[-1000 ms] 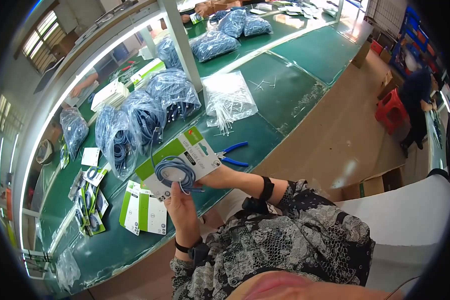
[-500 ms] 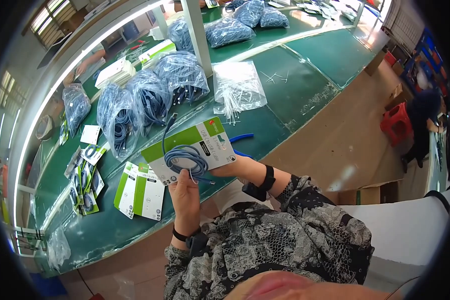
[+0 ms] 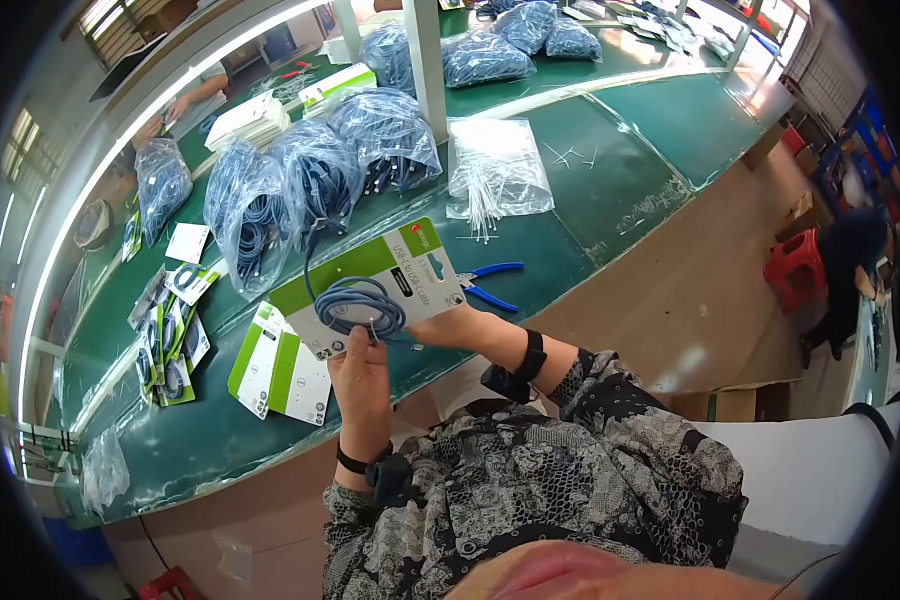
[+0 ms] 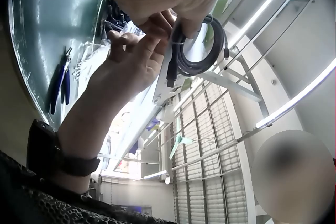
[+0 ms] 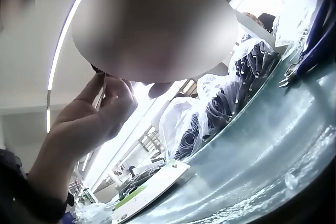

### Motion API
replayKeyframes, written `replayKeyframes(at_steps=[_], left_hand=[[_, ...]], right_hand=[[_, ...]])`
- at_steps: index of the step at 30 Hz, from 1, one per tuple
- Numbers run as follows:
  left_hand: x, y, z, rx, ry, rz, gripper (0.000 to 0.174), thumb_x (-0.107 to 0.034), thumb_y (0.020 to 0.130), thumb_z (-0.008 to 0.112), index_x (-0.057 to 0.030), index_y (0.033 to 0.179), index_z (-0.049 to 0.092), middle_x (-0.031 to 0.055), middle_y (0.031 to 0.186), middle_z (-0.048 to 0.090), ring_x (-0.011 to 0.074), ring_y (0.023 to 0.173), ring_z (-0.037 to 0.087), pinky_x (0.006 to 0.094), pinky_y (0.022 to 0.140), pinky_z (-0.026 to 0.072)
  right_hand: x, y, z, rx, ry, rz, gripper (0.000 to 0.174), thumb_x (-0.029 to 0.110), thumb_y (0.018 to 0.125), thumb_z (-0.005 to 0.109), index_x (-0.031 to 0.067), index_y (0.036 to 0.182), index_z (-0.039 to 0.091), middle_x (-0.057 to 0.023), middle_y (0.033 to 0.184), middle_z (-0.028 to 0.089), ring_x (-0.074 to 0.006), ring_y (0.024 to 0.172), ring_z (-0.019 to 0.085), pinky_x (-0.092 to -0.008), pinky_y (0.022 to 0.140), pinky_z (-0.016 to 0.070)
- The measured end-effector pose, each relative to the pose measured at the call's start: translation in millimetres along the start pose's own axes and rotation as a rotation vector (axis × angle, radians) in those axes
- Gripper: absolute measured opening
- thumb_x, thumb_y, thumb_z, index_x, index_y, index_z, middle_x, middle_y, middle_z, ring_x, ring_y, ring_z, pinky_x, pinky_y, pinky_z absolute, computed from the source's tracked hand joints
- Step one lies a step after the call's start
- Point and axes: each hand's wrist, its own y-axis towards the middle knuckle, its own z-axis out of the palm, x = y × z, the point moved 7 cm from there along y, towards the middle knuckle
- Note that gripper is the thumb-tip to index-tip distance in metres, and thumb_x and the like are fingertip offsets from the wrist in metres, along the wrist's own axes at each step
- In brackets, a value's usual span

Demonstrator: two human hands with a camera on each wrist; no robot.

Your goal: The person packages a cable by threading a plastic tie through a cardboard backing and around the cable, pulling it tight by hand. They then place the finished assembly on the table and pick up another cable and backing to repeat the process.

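Note:
In the head view a green and white USB cable card [image 3: 410, 280] is held up tilted above the table. A coiled blue-grey cable [image 3: 355, 305] lies against its printed front, with a small white tie at the coil and one cable end sticking up. My left hand [image 3: 362, 392] pinches the lower edge, thumb on the coil and fingers behind. My right hand [image 3: 445, 326] is at the card's right side, its fingers hidden behind it there. The left wrist view shows the right hand [image 4: 123, 69] with bent fingers gripping at the card's back, beside the coil [image 4: 202, 48].
Blue-handled pliers [image 3: 495, 285] lie right of the card. Two flat cards [image 3: 285, 375] and a pile of packed cables [image 3: 170, 335] are at left. Bags of cables [image 3: 315, 175], a stack of cards [image 3: 250, 120] and a bag of white ties [image 3: 495, 175] stand behind.
The head view has shifted, so the table's things sit lower and the pliers show more fully. Both hands still hold the card and coil, with only a slight change in tilt.

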Motion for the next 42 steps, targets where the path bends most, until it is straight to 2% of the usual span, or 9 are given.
replayKeyframes(at_steps=[6,10,14,17,19,23,25,40,42], left_hand=[[10.6,0.7,-8.5,-0.007,0.014,-0.039,0.016,-0.006,0.091,0.055,-0.0038,0.107,0.056,0.0036,0.102,0.061,0.0111,0.089,0.056,0.0279,0.077,0.0456],[10.1,2.2,-11.7,0.043,0.009,-0.036,0.02,-0.007,0.092,0.054,-0.0047,0.111,0.055,0.0042,0.106,0.06,0.0121,0.093,0.055,0.03,0.083,0.0445],[20.2,7.3,-23.0,0.095,-0.049,-0.041,0.027,-0.008,0.093,0.052,-0.0041,0.119,0.049,0.0068,0.115,0.057,0.0165,0.103,0.054,0.035,0.09,0.0432],[24.9,6.9,-22.5,0.104,-0.082,-0.036,0.03,-0.01,0.094,0.05,-0.0034,0.123,0.047,0.0081,0.119,0.056,0.0195,0.108,0.054,0.0385,0.093,0.0424],[28.1,2.6,-25.5,0.118,-0.094,-0.039,0.031,-0.012,0.094,0.05,-0.003,0.123,0.046,0.0084,0.12,0.056,0.0212,0.108,0.054,0.0405,0.093,0.042],[33.1,3.5,-28.2,0.151,-0.092,-0.064,0.031,-0.015,0.095,0.049,-0.0024,0.123,0.046,0.0094,0.119,0.056,0.0221,0.107,0.054,0.0412,0.093,0.0422],[31.2,-0.3,-36.1,0.1,-0.094,-0.05,0.031,-0.017,0.095,0.049,-0.0022,0.122,0.047,0.0096,0.119,0.056,0.0219,0.107,0.054,0.0407,0.093,0.0425],[19.6,4.3,-27.8,0.091,-0.246,-0.058,0.044,-0.031,0.095,0.046,-0.004,0.13,0.037,0.0099,0.125,0.052,0.0227,0.107,0.056,0.04,0.096,0.0435],[23.6,9.6,-26.0,0.1,-0.247,-0.077,0.044,-0.032,0.096,0.045,-0.0042,0.129,0.038,0.0094,0.125,0.052,0.0232,0.108,0.056,0.0408,0.097,0.043]], right_hand=[[-12.5,-0.8,0.3,-0.005,0.001,0.071,0.036,0.004,0.079,0.061,0.0053,0.114,0.057,-0.0099,0.111,0.06,-0.0269,0.103,0.055,-0.0379,0.088,0.0442],[-30.6,-6.7,8.1,0.089,0.369,0.365,0.031,0.01,0.081,0.06,0.0048,0.112,0.058,-0.0096,0.116,0.057,-0.0282,0.109,0.05,-0.0412,0.091,0.0397],[-6.4,-1.3,8.8,0.14,0.09,0.023,0.031,0.016,0.08,0.059,0.0042,0.11,0.058,-0.0104,0.115,0.057,-0.0292,0.098,0.056,-0.0387,0.081,0.0447],[25.3,0.1,-2.1,0.107,-0.864,-0.337,0.033,0.016,0.079,0.056,0.0043,0.11,0.058,-0.0134,0.114,0.056,-0.028,0.085,0.058,-0.0383,0.072,0.0469],[7.4,-10.6,10.3,0.202,-0.917,-0.245,0.037,0.016,0.078,0.054,0.0036,0.112,0.056,-0.017,0.112,0.056,-0.0262,0.077,0.058,-0.0393,0.065,0.0464],[-15.3,-29.7,21.2,0.149,-0.771,-0.237,0.039,0.012,0.077,0.054,0.0045,0.116,0.056,-0.0188,0.112,0.055,-0.0284,0.082,0.057,-0.0422,0.068,0.0456],[-22.4,-27.5,22.5,0.209,-0.511,-0.043,0.036,0.007,0.08,0.056,0.0061,0.116,0.058,-0.0124,0.114,0.057,-0.0316,0.105,0.053,-0.0428,0.085,0.0433],[-33.8,-18.6,43.2,0.019,-0.261,-0.001,0.034,0.003,0.073,0.056,0.0013,0.106,0.06,-0.0202,0.11,0.057,-0.0421,0.105,0.05,-0.0494,0.092,0.0382],[-40.1,-15.4,43.3,0.057,-0.277,0.036,0.035,0.007,0.074,0.066,-0.0003,0.107,0.06,-0.0176,0.11,0.059,-0.0346,0.107,0.053,-0.0406,0.094,0.0398]])
